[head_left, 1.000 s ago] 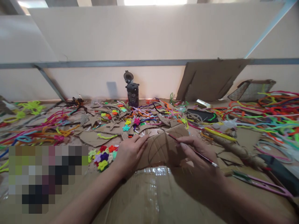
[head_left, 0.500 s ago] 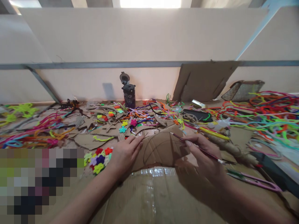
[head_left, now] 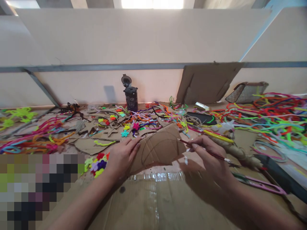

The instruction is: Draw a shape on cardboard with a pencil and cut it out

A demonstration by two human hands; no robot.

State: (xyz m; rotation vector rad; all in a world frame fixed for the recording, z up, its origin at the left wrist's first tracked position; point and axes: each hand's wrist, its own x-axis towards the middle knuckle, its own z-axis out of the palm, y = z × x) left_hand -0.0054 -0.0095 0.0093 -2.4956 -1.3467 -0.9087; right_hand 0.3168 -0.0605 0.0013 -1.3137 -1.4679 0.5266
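Where a brown cardboard sheet banded with clear shiny tape ends, the left hand grips the left end of a brown cardboard piece drawn with dark curves, and the right hand pinches a slim dark-red pencil, tip at the piece's right part. Beyond lie multicoloured fuzzy stems, then a black cylindrical bottle, lid raised.

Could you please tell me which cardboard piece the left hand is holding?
The curve-marked piece beside the right hand; the star and leaning sheet are untouched.
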